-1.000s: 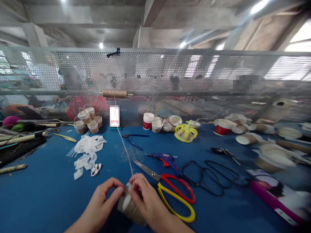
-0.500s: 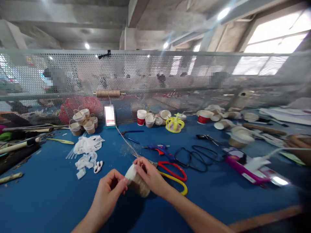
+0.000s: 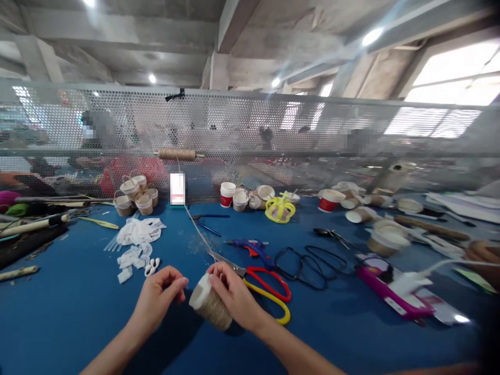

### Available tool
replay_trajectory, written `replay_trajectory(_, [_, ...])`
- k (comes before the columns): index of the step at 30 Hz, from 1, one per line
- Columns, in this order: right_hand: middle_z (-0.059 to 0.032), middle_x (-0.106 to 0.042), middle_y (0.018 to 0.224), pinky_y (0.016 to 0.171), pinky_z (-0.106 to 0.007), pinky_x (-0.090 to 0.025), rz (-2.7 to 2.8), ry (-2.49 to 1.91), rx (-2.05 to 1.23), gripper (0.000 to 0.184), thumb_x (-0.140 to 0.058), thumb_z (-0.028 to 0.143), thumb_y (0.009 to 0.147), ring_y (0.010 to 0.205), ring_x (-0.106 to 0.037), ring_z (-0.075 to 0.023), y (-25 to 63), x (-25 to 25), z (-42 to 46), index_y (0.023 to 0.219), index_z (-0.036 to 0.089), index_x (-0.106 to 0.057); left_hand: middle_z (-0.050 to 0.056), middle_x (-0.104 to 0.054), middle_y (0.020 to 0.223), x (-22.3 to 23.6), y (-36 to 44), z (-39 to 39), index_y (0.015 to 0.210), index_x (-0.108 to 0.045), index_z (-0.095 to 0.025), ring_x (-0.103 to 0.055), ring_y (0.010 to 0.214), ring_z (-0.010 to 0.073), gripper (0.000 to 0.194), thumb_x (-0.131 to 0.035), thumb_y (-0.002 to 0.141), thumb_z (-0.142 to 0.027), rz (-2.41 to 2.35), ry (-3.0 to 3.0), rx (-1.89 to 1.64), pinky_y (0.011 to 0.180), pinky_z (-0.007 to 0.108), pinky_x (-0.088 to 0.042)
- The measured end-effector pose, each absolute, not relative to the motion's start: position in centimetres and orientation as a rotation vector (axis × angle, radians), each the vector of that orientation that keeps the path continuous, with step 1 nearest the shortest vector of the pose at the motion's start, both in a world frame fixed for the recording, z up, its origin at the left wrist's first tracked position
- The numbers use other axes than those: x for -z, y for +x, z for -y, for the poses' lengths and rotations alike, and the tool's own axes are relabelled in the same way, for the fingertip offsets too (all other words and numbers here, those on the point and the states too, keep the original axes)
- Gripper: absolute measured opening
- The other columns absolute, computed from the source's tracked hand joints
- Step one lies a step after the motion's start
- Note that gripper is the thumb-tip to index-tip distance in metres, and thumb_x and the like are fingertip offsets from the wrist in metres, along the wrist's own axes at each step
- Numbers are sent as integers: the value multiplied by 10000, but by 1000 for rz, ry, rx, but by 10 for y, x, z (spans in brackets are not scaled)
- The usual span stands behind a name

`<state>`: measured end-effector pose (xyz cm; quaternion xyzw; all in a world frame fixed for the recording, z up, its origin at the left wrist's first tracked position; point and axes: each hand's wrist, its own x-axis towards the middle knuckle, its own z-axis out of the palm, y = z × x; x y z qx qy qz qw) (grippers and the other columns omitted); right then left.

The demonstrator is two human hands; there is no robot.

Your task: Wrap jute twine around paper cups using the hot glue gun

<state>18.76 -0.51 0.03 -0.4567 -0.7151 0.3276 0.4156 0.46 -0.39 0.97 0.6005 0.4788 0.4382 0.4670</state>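
My right hand (image 3: 230,292) is closed round a paper cup (image 3: 214,308) wrapped in brown twine, its white rim tilted up to the left. From a spool of twine (image 3: 177,154) on the mesh panel, a strand (image 3: 198,229) runs down to the right hand's fingertips. To the left of the cup, apart from it, my left hand (image 3: 160,297) has thumb and forefinger pinched together; whatever they hold, if anything, is too small to make out. Just right of the cup lie scissors with red and yellow handles (image 3: 269,291), their blades reaching behind the right hand.
A blue glue gun (image 3: 252,248), pliers (image 3: 209,221) and a black cable (image 3: 308,265) lie beyond the scissors. White ribbon pieces (image 3: 140,232) are at left, near several small twine-wrapped buckets (image 3: 125,204). A purple power strip (image 3: 390,291) sits at right, below more cups (image 3: 386,237).
My left hand has drawn away from the cup to the left. The right hand has brought the cup slightly left and down, showing more of its wrapped side.
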Motion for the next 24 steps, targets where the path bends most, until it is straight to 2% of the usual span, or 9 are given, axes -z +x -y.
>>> replay_trajectory(4, [1, -455, 728, 626, -261, -393, 1792, -1135, -833, 190, -376, 337, 869, 636, -413, -112, 185, -2, 9, 842, 174, -469, -33, -481, 393, -4, 2, 1, 549, -481, -164, -416, 410, 106, 305, -488, 769, -375, -1278, 1619, -1074, 491, 219, -318])
replay_trajectory(6, [-1, -467, 735, 624, -260, -395, 1795, -1132, -818, 180, -376, 330, 869, 635, -421, -112, 185, -2, 9, 836, 175, -462, -21, -459, 374, -2, 1, 0, 512, -491, -160, -402, 380, 108, 415, -376, 826, -405, -1288, 1640, -980, 480, 232, -319])
replay_trajectory(8, [-5, -481, 735, 627, -261, -400, 1812, -1139, -763, 168, -378, 316, 868, 639, -436, -114, 184, -1, 7, 828, 176, -462, -26, -459, 396, -2, 1, -1, 542, -496, -163, -428, 404, 115, 380, -383, 828, -386, -1291, 1671, -989, 507, 234, -346])
replay_trajectory(10, [-11, -491, 738, 637, -263, -404, 1818, -1148, -701, 160, -377, 301, 866, 650, -452, -118, 184, 0, 3, 816, 174, -460, -5, -540, 555, -6, 0, -2, 652, -526, -156, -509, 555, 134, 234, -463, 792, -332, -1278, 1726, -1086, 589, 232, -387])
replay_trajectory(11, [-15, -494, 743, 641, -265, -405, 1812, -1153, -678, 157, -377, 297, 865, 656, -458, -120, 184, -1, 2, 811, 174, -457, 9, -576, 659, -10, 0, -3, 781, -533, -150, -538, 632, 144, 159, -500, 766, -304, -1262, 1711, -1133, 632, 237, -408])
replay_trajectory(13, [-20, -495, 761, 646, -268, -403, 1791, -1165, -661, 148, -381, 298, 861, 666, -463, -122, 183, -2, -1, 805, 177, -447, 57, -609, 831, -19, 2, -3, 934, -513, -132, -561, 756, 162, 240, -509, 757, -294, -1194, 1716, -1070, 716, 266, -424])
replay_trajectory(17, [-31, -492, 804, 668, -280, -402, 1790, -1175, -649, 140, -395, 308, 850, 704, -466, -132, 180, -8, -2, 783, 189, -429, 73, -613, 924, -34, 11, 1, 934, -542, -134, -545, 861, 189, 256, -554, 724, -280, -1101, 1880, -787, 814, 316, -377])
replay_trajectory(20, [-33, -483, 808, 700, -295, -400, 1816, -1174, -641, 126, -402, 302, 844, 736, -466, -143, 179, -11, -1, 780, 197, -422, 46, -607, 826, -35, 19, 6, 870, -551, -136, -526, 774, 187, 224, -578, 687, -263, -1123, 1912, -660, 724, 302, -382])
replay_trajectory(24, [-44, -478, 826, 727, -311, -400, 1870, -1170, -620, 121, -406, 292, 841, 768, -468, -154, 180, -12, 0, 758, 204, -406, 9, -548, 681, -28, 26, 10, 733, -536, -132, -477, 655, 146, 119, -523, 724, -250, -1109, 1836, -673, 638, 259, -359])
